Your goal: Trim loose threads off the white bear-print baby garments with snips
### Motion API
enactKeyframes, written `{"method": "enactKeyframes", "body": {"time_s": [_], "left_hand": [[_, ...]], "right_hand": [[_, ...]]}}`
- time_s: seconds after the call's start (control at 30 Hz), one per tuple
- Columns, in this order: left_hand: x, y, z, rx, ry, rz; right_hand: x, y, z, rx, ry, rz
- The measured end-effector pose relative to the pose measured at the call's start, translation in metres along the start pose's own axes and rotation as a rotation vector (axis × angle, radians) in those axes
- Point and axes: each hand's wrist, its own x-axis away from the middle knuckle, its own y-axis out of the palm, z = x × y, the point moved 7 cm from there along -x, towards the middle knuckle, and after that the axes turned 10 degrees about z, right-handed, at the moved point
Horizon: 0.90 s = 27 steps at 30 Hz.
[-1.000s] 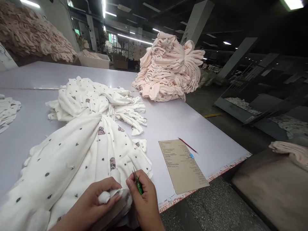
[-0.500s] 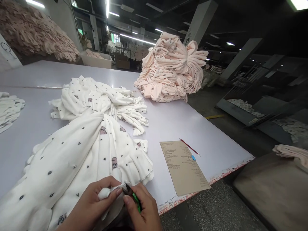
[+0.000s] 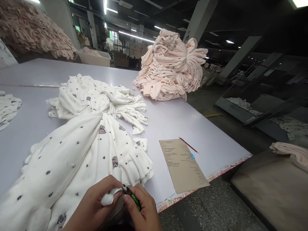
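My left hand [image 3: 96, 200] pinches a bunched edge of the white printed fabric [image 3: 79, 150]. In my right hand [image 3: 141, 207] is a small pair of green-handled thread snips [image 3: 135, 199], its dark blades touching the pinched edge just beyond my left fingertips. The fabric carries small dark marks and mauve animal prints, and it lies gathered across the table in front of me. Its lower part hangs towards me, partly hidden by my hands.
A tall stack of pink printed fabric [image 3: 166, 67] stands at the table's far edge. A brown sheet of writing [image 3: 184, 170] with a blue clip and a red pen [image 3: 189, 145] lie to the right. More white fabric [image 3: 8, 109] is at the left, and a bin [image 3: 271, 186] stands beyond the right edge.
The snips' blades have shifted slightly left, closer to my left fingertips. My left hand has turned a little around the white fabric. The view has moved slightly.
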Motion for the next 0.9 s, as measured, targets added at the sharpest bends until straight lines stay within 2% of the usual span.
{"method": "enactKeyframes", "body": {"time_s": [0.13,0.4,0.63,0.73,0.9], "left_hand": [[0.001,0.0,0.004,-0.058,0.071,0.002],[0.002,0.002,0.005,0.003,0.006,-0.003],[0.002,0.006,0.001,0.003,0.034,-0.034],[0.002,0.006,0.0,0.063,-0.019,-0.051],[0.003,0.005,0.003,0.212,-0.188,0.003]], "right_hand": [[0.001,0.0,0.001,0.0,0.03,-0.028],[0.004,-0.001,0.002,-0.023,0.055,-0.029],[0.012,0.006,0.021,-0.212,0.16,-0.058],[0.014,0.006,0.028,-0.238,0.189,-0.074],[0.015,0.004,0.028,-0.183,0.169,-0.056]]}}
